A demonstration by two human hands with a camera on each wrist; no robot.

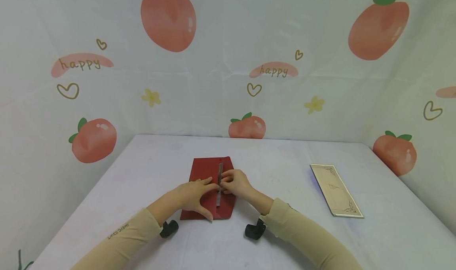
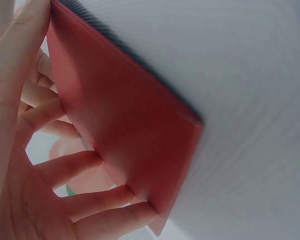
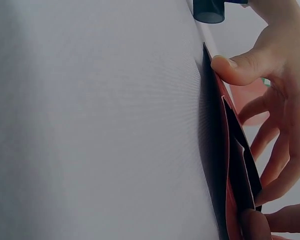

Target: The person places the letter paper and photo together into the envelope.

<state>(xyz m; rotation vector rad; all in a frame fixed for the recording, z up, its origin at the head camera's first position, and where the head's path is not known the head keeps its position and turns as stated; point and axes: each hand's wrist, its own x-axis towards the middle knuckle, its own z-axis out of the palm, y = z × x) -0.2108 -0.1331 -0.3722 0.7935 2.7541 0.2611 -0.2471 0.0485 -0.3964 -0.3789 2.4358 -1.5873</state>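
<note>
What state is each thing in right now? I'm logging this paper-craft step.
Red paper envelope: flat on the table, its flaps folded in to a centre seam.
Cream rectangular card with ornate border: flat on the table, untouched, apart from both hands.
Left hand: fingers spread, pressing the envelope.
Right hand: fingers curled at the seam.

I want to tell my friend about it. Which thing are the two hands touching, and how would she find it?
Start at the white table in front of the peach-patterned backdrop. Near the middle lies a dark red envelope, with both hands resting on it and a thin grey strip down its centre. The only other thing lying flat is a pale cream card off to the right, untouched.
</note>
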